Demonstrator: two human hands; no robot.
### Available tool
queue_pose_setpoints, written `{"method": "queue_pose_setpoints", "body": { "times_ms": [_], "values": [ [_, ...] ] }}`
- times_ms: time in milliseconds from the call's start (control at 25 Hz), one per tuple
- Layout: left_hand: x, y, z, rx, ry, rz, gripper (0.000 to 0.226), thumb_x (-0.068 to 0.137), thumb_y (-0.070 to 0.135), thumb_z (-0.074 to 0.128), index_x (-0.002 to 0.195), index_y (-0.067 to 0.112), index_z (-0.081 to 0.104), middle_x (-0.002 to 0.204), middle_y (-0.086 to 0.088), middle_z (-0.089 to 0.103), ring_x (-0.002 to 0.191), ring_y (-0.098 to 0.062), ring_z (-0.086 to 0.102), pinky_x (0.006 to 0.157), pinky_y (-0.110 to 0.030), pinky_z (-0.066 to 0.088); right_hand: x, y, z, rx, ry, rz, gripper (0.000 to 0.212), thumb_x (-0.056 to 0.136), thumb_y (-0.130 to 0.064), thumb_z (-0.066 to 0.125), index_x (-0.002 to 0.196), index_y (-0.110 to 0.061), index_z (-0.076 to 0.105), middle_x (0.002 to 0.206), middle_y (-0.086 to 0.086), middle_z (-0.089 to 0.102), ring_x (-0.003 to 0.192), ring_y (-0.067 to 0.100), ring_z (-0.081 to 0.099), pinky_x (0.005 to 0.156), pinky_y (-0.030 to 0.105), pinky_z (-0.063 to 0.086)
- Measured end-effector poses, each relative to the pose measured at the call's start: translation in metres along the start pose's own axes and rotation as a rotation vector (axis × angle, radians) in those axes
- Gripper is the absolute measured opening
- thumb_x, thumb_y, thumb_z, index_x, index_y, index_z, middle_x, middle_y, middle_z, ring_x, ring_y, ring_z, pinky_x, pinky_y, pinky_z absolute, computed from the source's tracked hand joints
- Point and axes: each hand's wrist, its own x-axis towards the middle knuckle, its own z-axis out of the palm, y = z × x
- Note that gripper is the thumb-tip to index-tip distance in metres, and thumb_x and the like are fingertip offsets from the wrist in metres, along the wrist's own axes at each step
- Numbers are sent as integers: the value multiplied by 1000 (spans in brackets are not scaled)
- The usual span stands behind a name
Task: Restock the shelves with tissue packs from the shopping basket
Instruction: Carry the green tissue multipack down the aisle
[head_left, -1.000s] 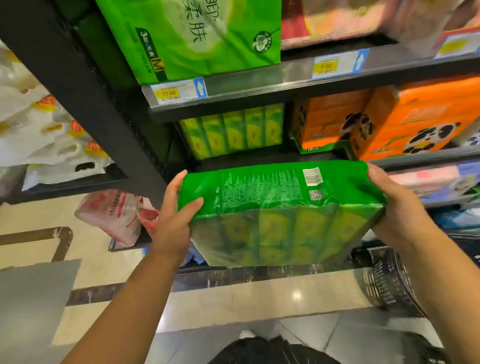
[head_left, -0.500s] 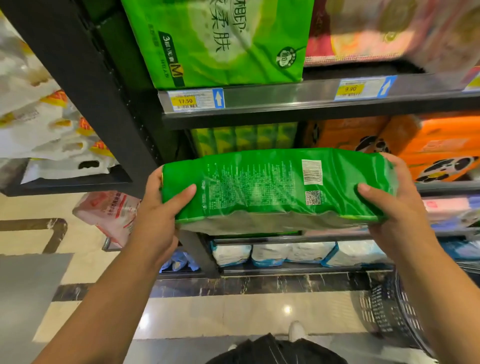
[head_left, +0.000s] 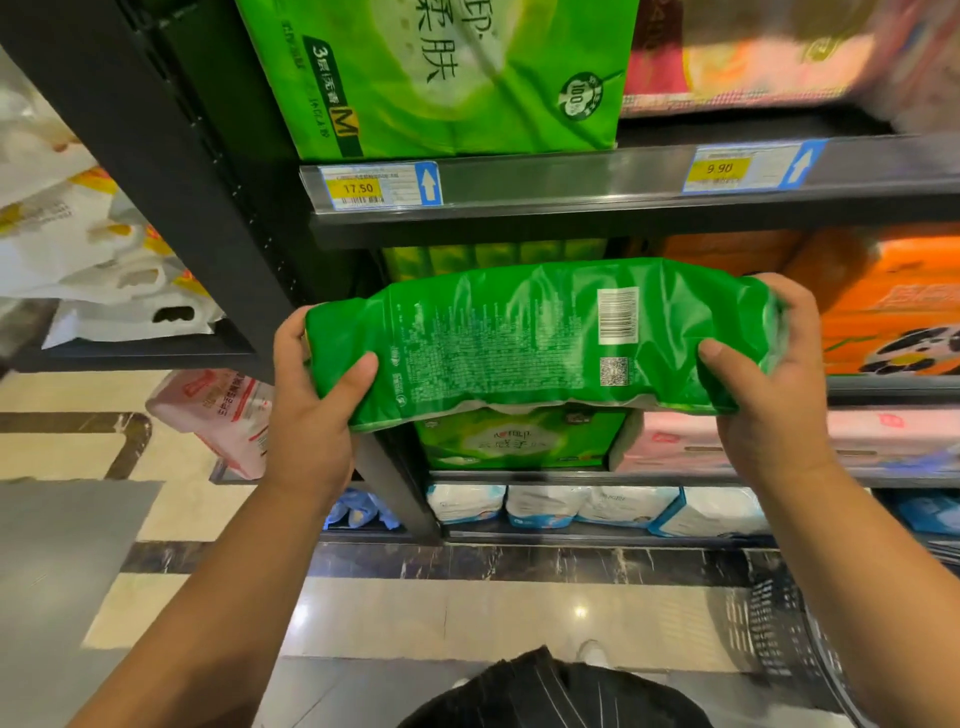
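At the left end of the middle shelf (head_left: 883, 387), just under the price rail (head_left: 571, 179), a green tissue pack (head_left: 519, 343) was held level in front of the opening, not yet set down. The left grip (head_left: 311, 410) was curled round its left end and the right grip (head_left: 763, 395) round its right end, each with a thumb pressed into the near face and the fingers wrapped behind.

By my reading the restock was mid-step. This pack was out of the shopping basket (head_left: 779, 623) and lined up with its slot, but sliding it in and letting go were left to do. Matching green packs (head_left: 493, 257) stood at the back of that shelf, beside an orange pack (head_left: 883, 301) further right. Only a piece of the basket's mesh wall showed at the lower right, so how many packs remained could not be told.

The pack was a long, soft bundle in glossy green film, creased and dented where the thumbs dug in. Fine print, a barcode and a square code faced the camera, and a pale strip ran along its lower edge.
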Motion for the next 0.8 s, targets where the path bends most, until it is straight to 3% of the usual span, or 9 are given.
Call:
{"method": "queue_pose_setpoints", "body": {
  "times_ms": [160, 440, 640, 800],
  "values": [
    [9, -14, 3, 64, -15, 29, 49, 78, 33, 67, 122, 38, 45, 116, 9, 56, 112, -20, 56, 100, -55, 45, 6, 20, 1, -86, 57, -49, 45, 73, -26, 63, 105, -56, 53, 105, -9, 50, 97, 18, 51, 84, 45, 44],
    [29, -27, 4, 88, -17, 78, 47, 80, 33, 66, 122, 35, 44, 113, 16, 58, 110, -15, 57, 100, -51, 46, 23, 32, 14, -122, 67, -69, 46, 75, -24, 61, 105, -57, 53, 102, -25, 54, 93, 2, 52, 84, 31, 45],
    [38, -21, 2, 122, -11, 171, 44, 82, 30, 61, 122, 31, 41, 108, 28, 57, 104, -4, 57, 92, -28, 48, 28, 35, 15, -114, 93, -119, 49, 75, -21, 59, 108, -56, 52, 105, -21, 52, 96, 7, 51, 85, 35, 43],
    [44, -28, -2, 159, -14, 240, 44, 85, 25, 59, 123, 26, 38, 110, 19, 56, 102, -4, 55, 91, -25, 46, 30, 41, 22, -176, 42, -207, 48, 77, -15, 56, 116, -41, 46, 110, -32, 51, 101, -6, 48, 89, 18, 40]
  ]
}}
